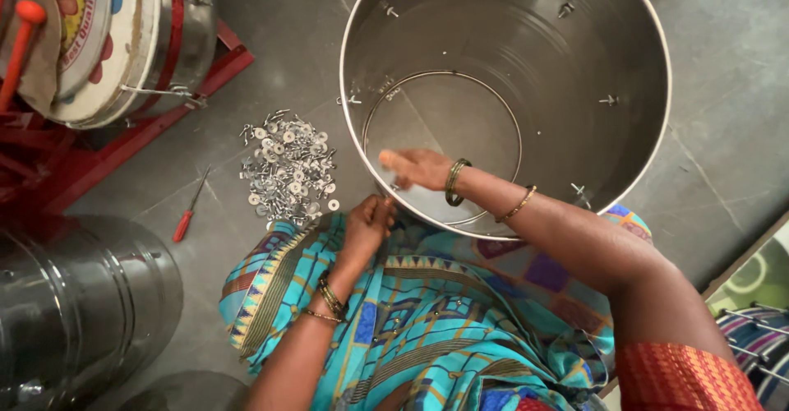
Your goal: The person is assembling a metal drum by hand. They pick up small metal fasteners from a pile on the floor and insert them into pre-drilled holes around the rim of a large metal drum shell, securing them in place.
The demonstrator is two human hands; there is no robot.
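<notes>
A: Where is the large round open-ended steel drum shell point(526, 41) placed?

B: It is stood upright on the grey floor, its near rim touched by both hands. The right hand point(419, 167) is reached inside, fingers extended, nothing grasped. The left hand point(367, 222) is pinched at the rim outside; its contents cannot be told.

A: And the hardware?

B: A heap of small silver bolts and washers point(288, 168) is found left of the shell, nearer the left hand.

Drum shell point(625, 57): bare sheet metal, brushed, dull shine inside, w/ small metal bolts thru wall. Pile of washers and bolts point(288, 168): bright metal. Floor point(723, 148): matt grey stone tile. Screwdriver point(189, 210): red plastic grip, metal shaft. Second shell point(82, 312): glossy metal. Bangles point(454, 181): metal. Clothing point(444, 329): smooth printed cloth.
</notes>
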